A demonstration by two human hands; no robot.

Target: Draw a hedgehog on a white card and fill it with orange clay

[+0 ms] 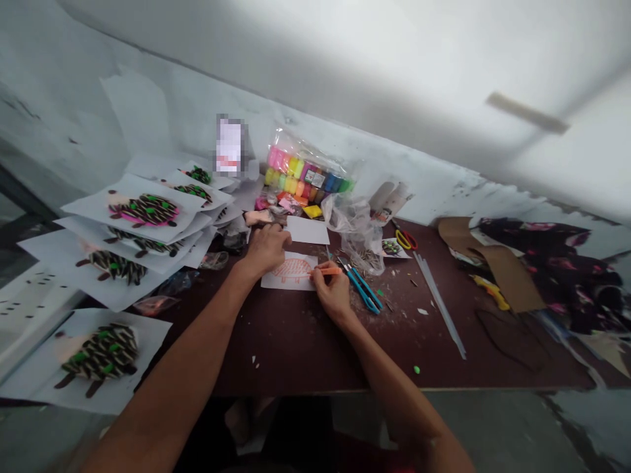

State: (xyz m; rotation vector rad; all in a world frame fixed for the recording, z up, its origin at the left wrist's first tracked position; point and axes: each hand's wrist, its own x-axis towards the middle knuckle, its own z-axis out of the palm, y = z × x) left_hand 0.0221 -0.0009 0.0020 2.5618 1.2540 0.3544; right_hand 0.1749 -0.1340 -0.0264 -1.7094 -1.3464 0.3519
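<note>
My right hand (334, 293) grips an orange marker (328, 270), its tip on a white sheet (288, 279) bearing an orange line drawing of a hedgehog. My left hand (267, 249) rests on the dark table just above that sheet, with nothing visible in it. Its fingers lie close to a blank white card (308, 230). A lump of pale pink clay (259, 217) sits just beyond the knuckles. Two blue-handled craft knives (361, 288) lie right of my right hand.
Paper sheets with hedgehog collages (144, 210) of dark seeds and green dots are stacked at the left. A clear bag of coloured clay (308, 172) stands by the wall. Scissors (405, 240), a metal ruler (438, 302), cardboard and dark patterned fabric (547, 272) lie to the right.
</note>
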